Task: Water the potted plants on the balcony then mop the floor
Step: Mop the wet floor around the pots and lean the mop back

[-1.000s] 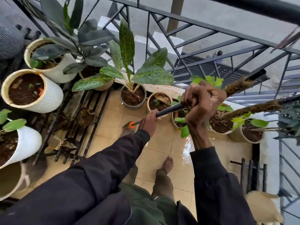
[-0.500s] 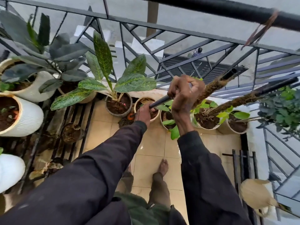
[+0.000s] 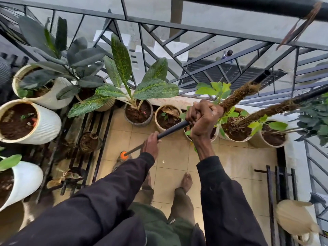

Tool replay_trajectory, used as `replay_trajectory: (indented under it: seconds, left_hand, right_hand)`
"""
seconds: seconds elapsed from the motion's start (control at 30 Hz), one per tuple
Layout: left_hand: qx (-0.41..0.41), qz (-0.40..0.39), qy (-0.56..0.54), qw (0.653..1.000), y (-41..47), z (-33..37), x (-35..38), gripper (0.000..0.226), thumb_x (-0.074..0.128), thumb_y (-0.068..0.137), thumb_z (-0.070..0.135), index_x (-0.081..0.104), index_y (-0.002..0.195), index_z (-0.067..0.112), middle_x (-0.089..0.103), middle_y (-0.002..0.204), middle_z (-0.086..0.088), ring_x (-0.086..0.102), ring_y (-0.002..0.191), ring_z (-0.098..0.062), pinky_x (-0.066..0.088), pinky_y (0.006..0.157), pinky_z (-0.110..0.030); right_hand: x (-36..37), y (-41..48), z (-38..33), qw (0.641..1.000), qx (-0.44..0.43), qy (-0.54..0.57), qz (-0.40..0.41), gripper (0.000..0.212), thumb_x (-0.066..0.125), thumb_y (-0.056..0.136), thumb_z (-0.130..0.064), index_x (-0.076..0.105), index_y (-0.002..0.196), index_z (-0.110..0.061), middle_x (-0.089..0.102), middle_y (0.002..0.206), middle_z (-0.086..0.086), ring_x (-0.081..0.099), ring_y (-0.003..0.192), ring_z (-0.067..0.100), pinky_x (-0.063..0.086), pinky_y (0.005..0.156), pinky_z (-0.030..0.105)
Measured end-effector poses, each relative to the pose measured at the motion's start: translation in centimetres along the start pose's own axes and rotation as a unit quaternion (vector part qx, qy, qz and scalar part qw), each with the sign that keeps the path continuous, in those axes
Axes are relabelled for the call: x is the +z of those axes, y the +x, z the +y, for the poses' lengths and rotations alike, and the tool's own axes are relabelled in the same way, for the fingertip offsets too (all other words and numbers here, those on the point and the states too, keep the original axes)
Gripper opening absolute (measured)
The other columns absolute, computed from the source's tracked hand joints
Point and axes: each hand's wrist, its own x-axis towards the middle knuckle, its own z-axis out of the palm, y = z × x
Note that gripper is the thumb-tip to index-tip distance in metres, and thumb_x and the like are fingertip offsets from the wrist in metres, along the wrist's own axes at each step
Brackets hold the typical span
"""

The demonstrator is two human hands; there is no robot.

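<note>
Over tiles (image 3: pixel 177 158), mop handle (image 3: pixel 170 131) slants, head (image 3: pixel 119 163) seemingly down-left.

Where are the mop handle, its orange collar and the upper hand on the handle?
mop handle (image 3: pixel 170 131), head view, bare black shaft at mid-length.
orange collar (image 3: pixel 123 155), head view, the ring at the handle's lower end.
right hand (image 3: pixel 204 118), head view, back of the fist gripping the handle's top.

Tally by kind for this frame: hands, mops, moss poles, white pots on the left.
Hands: 2, left hand and right hand
Mop: 1
Moss poles: 2
White pots, left side: 3
Total: 8
</note>
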Motion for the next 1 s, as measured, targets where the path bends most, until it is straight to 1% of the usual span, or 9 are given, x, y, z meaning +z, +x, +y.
replay_trajectory:
  seconds: [0.13, 0.3, 0.4, 0.47, 0.53, 0.6, 0.8, 0.9, 1.0]
  left_hand:
    - [0.023, 0.018, -0.036, 0.999, 0.4, 1.7, -0.5, 0.017, 0.056, 0.101, 0.009, 0.057, 0.117, 0.013, 0.066, 0.109, -0.011, 0.065, 0.1, -0.033, 0.053, 0.084, -0.047]
    - [0.069, 0.036, -0.058, 0.995, 2.6, 6.2, -2.2, 0.023, 0.054, 0.101, 0.008, 0.058, 0.124, 0.01, 0.066, 0.115, -0.015, 0.065, 0.103, -0.035, 0.053, 0.085, -0.048]
    - [0.077, 0.028, -0.086, 0.993, 5.1, 7.7, -2.6, 0.026, 0.054, 0.097, 0.003, 0.058, 0.12, 0.016, 0.066, 0.111, -0.015, 0.065, 0.099, -0.037, 0.054, 0.084, -0.052]
    - [0.079, 0.003, -0.073, 0.994, 7.1, 7.0, -2.0, 0.031, 0.056, 0.096, 0.004, 0.058, 0.124, 0.018, 0.066, 0.112, -0.015, 0.065, 0.1, -0.037, 0.054, 0.087, -0.052]
    - [0.085, -0.023, -0.059, 0.994, 8.1, 6.3, -1.7, 0.035, 0.058, 0.096, 0.004, 0.058, 0.129, 0.014, 0.066, 0.116, -0.017, 0.064, 0.103, -0.037, 0.052, 0.09, -0.053]
    - [0.089, -0.016, -0.053, 0.995, 8.0, 6.2, -1.8, 0.033, 0.057, 0.097, 0.003, 0.058, 0.129, 0.013, 0.067, 0.116, -0.018, 0.065, 0.103, -0.037, 0.053, 0.089, -0.052]
    - [0.084, 0.0, -0.036, 0.996, 5.9, 6.4, -3.3, 0.019, 0.055, 0.099, 0.007, 0.055, 0.118, 0.01, 0.066, 0.104, -0.019, 0.066, 0.093, -0.039, 0.049, 0.07, -0.044]
    - [0.063, 0.001, -0.02, 0.998, 4.3, 5.1, -3.6, 0.027, 0.051, 0.102, 0.006, 0.054, 0.128, 0.01, 0.066, 0.11, -0.02, 0.065, 0.1, -0.038, 0.049, 0.075, -0.043]
    - [0.05, -0.007, -0.013, 0.999, 2.0, 2.4, -3.9, 0.023, 0.048, 0.103, 0.006, 0.055, 0.124, 0.009, 0.064, 0.115, -0.02, 0.064, 0.103, -0.036, 0.047, 0.079, -0.041]
  right_hand:
    - [1.2, 0.7, -2.0, 0.998, -0.056, -0.01, -0.018, 0.053, 0.046, 0.083, 0.009, 0.05, 0.046, -0.029, 0.036, 0.041, -0.012, 0.029, 0.032, 0.011, 0.028, 0.045, 0.019]
    - [1.9, 2.3, -5.0, 0.992, -0.123, -0.018, -0.026, 0.046, 0.045, 0.086, 0.01, 0.048, 0.054, -0.023, 0.038, 0.043, -0.014, 0.03, 0.033, 0.013, 0.028, 0.043, 0.019]
    - [2.4, 2.8, -5.0, 0.987, -0.155, -0.031, -0.03, 0.044, 0.046, 0.086, 0.009, 0.048, 0.055, -0.023, 0.038, 0.044, -0.013, 0.029, 0.034, 0.014, 0.029, 0.046, 0.022]
    - [2.6, 2.8, -4.1, 0.989, -0.14, -0.043, -0.017, 0.049, 0.047, 0.086, 0.005, 0.052, 0.052, -0.031, 0.038, 0.044, -0.014, 0.03, 0.034, 0.015, 0.028, 0.045, 0.023]
    - [2.5, 2.7, -3.3, 0.991, -0.123, -0.055, 0.003, 0.052, 0.047, 0.086, 0.005, 0.054, 0.048, -0.03, 0.039, 0.044, -0.017, 0.032, 0.035, 0.013, 0.028, 0.044, 0.024]
    - [2.6, 2.8, -3.0, 0.992, -0.114, -0.062, 0.012, 0.052, 0.046, 0.085, 0.006, 0.053, 0.047, -0.029, 0.039, 0.043, -0.016, 0.032, 0.035, 0.014, 0.026, 0.044, 0.028]
    - [3.4, 2.4, -3.6, 0.995, -0.085, -0.054, -0.007, 0.049, 0.045, 0.079, 0.005, 0.05, 0.044, -0.029, 0.036, 0.042, -0.016, 0.031, 0.034, 0.011, 0.025, 0.041, 0.023]
    - [3.3, 2.2, -3.2, 0.997, -0.057, -0.055, -0.004, 0.048, 0.045, 0.08, 0.004, 0.047, 0.045, -0.029, 0.032, 0.041, -0.014, 0.028, 0.033, 0.012, 0.025, 0.042, 0.021]
    - [3.5, 0.9, -1.8, 0.999, -0.022, -0.037, -0.005, 0.049, 0.045, 0.082, 0.004, 0.045, 0.045, -0.029, 0.03, 0.041, -0.011, 0.027, 0.033, 0.011, 0.026, 0.042, 0.019]
